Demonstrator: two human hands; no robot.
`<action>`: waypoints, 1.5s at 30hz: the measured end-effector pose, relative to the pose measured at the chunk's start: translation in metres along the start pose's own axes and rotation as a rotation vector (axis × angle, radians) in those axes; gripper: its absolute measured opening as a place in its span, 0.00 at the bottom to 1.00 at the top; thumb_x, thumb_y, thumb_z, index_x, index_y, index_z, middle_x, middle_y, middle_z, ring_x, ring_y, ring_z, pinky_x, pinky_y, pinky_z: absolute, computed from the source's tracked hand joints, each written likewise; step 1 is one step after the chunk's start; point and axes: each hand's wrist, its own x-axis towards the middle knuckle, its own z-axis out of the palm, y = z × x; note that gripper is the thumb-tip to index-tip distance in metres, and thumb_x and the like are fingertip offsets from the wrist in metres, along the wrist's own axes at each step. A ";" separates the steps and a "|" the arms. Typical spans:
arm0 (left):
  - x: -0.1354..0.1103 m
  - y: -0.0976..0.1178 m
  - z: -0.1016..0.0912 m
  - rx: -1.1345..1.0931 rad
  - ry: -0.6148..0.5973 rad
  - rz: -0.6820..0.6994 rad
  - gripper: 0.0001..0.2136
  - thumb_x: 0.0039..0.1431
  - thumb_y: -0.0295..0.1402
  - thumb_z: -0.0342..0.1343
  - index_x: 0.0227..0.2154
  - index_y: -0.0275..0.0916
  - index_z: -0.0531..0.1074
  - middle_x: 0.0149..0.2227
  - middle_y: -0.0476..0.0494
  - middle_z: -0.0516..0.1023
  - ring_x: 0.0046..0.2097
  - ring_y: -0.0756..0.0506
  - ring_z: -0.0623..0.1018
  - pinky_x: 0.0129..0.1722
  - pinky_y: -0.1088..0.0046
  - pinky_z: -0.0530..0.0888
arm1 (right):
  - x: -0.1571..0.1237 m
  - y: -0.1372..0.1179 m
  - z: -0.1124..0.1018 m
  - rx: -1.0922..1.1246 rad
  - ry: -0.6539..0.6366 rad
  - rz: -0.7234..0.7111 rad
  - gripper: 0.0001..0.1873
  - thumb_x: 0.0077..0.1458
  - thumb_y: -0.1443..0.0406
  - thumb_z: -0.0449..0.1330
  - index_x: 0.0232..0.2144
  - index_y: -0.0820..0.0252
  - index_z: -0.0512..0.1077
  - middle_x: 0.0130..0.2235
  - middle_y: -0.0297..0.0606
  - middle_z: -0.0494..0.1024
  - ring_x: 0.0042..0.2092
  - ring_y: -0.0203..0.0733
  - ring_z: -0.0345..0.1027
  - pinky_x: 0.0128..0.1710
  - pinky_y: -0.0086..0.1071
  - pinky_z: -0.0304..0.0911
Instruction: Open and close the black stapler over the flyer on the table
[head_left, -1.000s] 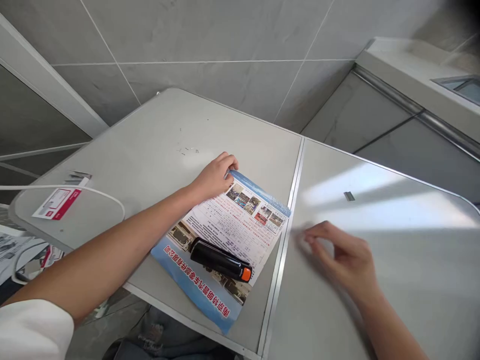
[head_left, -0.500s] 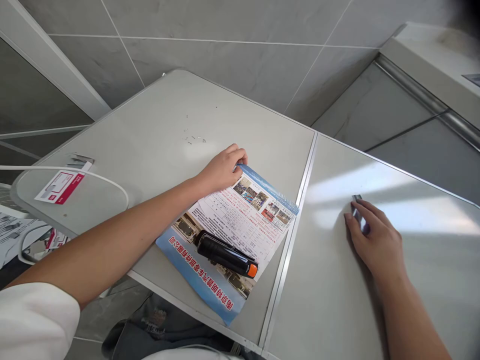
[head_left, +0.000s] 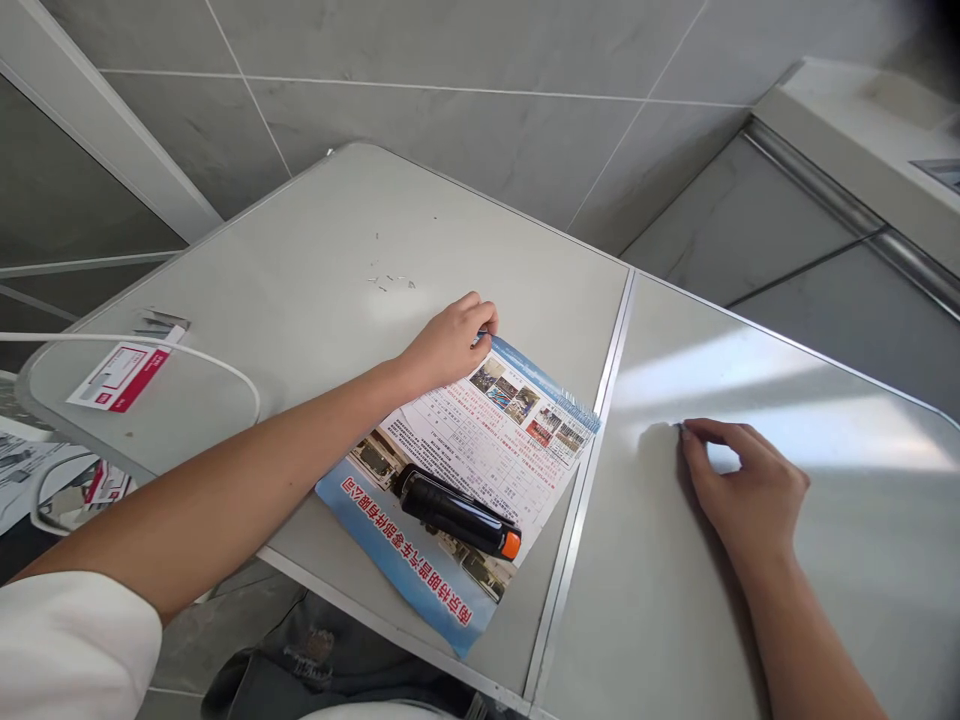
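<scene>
A printed leaflet (head_left: 487, 430) with blue borders, photos and red lettering lies slanted on the table. My left hand (head_left: 454, 340) is closed at its upper corner, the thumb on the paper and the fingers curled over the edge. Thin metal staples (head_left: 579, 405) stand in a row along the leaflet's right part of that edge. Across its lower half rests a black elongated object (head_left: 459, 512) with an orange end, a stapler by its look. Over the right half of the table my right hand (head_left: 746, 490) pinches something tiny, mostly hidden by the fingertips.
Loose staples (head_left: 390, 280) lie scattered on the white table (head_left: 300, 240). A red and white box (head_left: 127, 375) sits at the left edge beneath a white cable (head_left: 217, 362). A metal seam (head_left: 585, 490) divides the tabletop. Behind rises a grey tiled wall (head_left: 450, 130).
My right hand has shifted slightly left and down, its fingers now in a narrow pinch; the shiny metal piece seen in it before no longer shows clearly. My left hand stays at the leaflet's corner.
</scene>
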 end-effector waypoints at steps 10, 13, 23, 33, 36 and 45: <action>-0.001 -0.004 0.002 0.011 -0.008 -0.003 0.07 0.62 0.23 0.50 0.36 0.41 0.69 0.42 0.43 0.72 0.42 0.45 0.75 0.44 0.66 0.72 | 0.016 -0.055 0.013 0.181 -0.117 -0.145 0.06 0.59 0.66 0.61 0.36 0.51 0.79 0.38 0.32 0.83 0.38 0.43 0.77 0.41 0.37 0.69; -0.001 -0.003 0.002 0.011 -0.014 -0.006 0.07 0.62 0.22 0.50 0.35 0.40 0.69 0.42 0.43 0.72 0.42 0.45 0.75 0.43 0.66 0.72 | 0.043 -0.082 0.022 0.226 -0.091 -0.219 0.07 0.58 0.68 0.61 0.35 0.52 0.79 0.36 0.33 0.82 0.38 0.44 0.76 0.43 0.38 0.70; -0.002 0.000 -0.001 0.034 -0.003 0.012 0.08 0.61 0.21 0.50 0.37 0.40 0.71 0.42 0.43 0.71 0.42 0.43 0.74 0.45 0.65 0.72 | 0.134 -0.145 0.101 0.232 -0.122 -0.368 0.09 0.57 0.70 0.55 0.35 0.54 0.75 0.36 0.41 0.80 0.41 0.50 0.72 0.46 0.45 0.66; -0.001 0.002 -0.001 0.048 -0.015 -0.001 0.07 0.62 0.22 0.51 0.37 0.40 0.70 0.42 0.43 0.71 0.41 0.44 0.74 0.43 0.66 0.72 | 0.122 -0.134 0.099 0.314 -0.136 -0.376 0.07 0.57 0.66 0.59 0.36 0.55 0.77 0.41 0.41 0.79 0.40 0.47 0.72 0.44 0.42 0.68; -0.002 0.001 -0.001 0.035 -0.013 -0.005 0.07 0.62 0.22 0.51 0.36 0.40 0.70 0.42 0.43 0.71 0.41 0.45 0.74 0.42 0.66 0.72 | 0.102 -0.118 0.069 0.277 -0.121 -0.300 0.07 0.59 0.65 0.58 0.34 0.55 0.76 0.37 0.39 0.79 0.36 0.44 0.72 0.42 0.40 0.68; 0.000 0.001 -0.001 0.033 -0.013 -0.013 0.07 0.63 0.22 0.52 0.36 0.41 0.69 0.41 0.45 0.71 0.39 0.47 0.73 0.41 0.67 0.72 | 0.020 -0.026 0.004 0.093 -0.243 0.116 0.04 0.55 0.60 0.62 0.31 0.51 0.76 0.27 0.32 0.76 0.28 0.43 0.68 0.33 0.37 0.64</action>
